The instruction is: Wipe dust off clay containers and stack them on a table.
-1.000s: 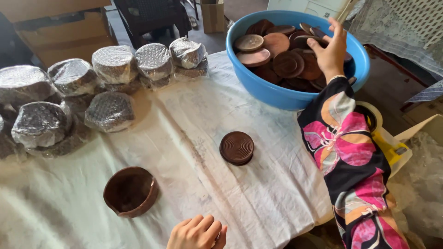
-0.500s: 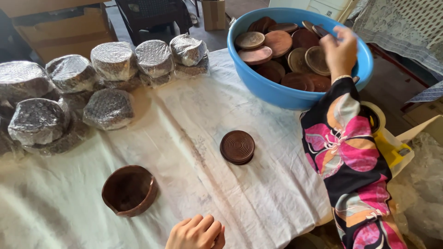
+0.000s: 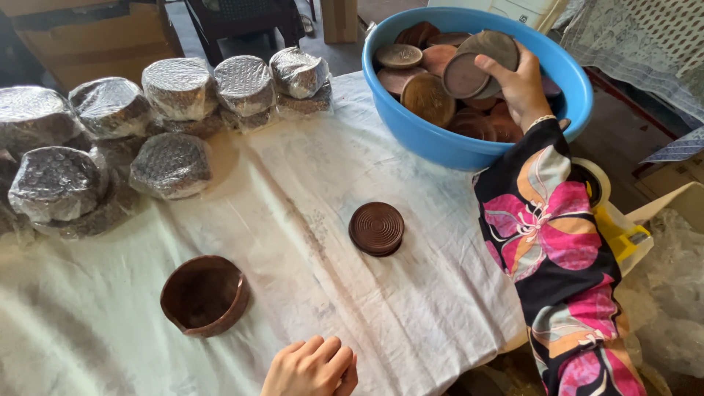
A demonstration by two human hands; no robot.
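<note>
- Right hand point(image 3: 521, 84), upper right: arm stretched over blue basin point(image 3: 440, 143), fingers gripping two brown lids point(image 3: 477, 66).
- Left hand point(image 3: 312, 367), bottom centre: loose fist on cloth point(image 3: 308, 191), holding nothing.

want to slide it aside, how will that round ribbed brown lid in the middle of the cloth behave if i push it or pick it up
The round lid looks rigid, like wood, so it should keep its shape when lifted. It lies flat, so it probably won't roll unless tipped on edge. On the wrinkled white cloth it may drag the fabric rather than slide cleanly. The right hand grips similar discs with fingers alone, suggesting they're fairly light.
</note>
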